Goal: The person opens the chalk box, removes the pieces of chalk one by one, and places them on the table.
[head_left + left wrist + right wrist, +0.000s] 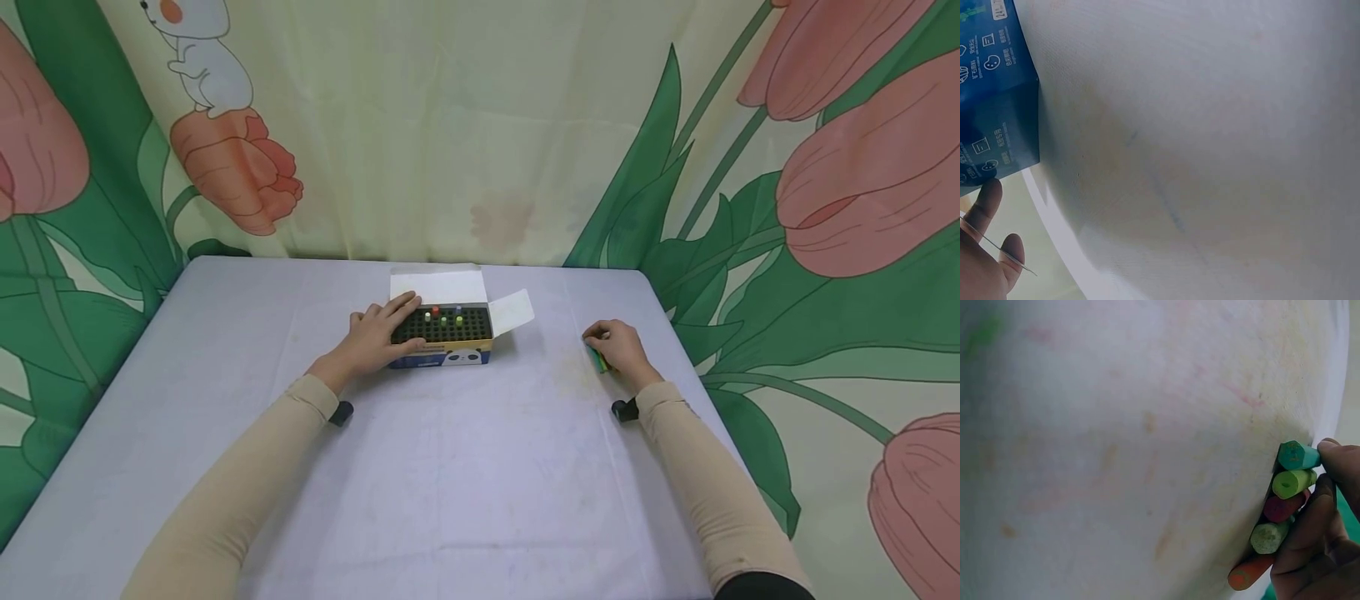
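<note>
A box of chalk (438, 357), blue and yellow with a panda face on its front, stands on the table with its white flaps folded open. Its black holder has many holes, with several colored chalk sticks standing in them. My left hand (369, 337) holds the box's left end, thumb along the front and fingers across toward the back. To the right, my right hand (621, 348) pinches a teal chalk stick (1297, 455) at the end of a row lying on the table. Beside it lie yellow-green (1293, 484), dark red (1285, 507), pale green (1268, 538) and orange (1249, 575) sticks.
A white cloth covers the table (465, 467), with faint chalk smudges near the right hand. The box's side flap (512, 312) sticks out to the right. Behind the table hangs a curtain (480, 125) printed with tulips and a rabbit.
</note>
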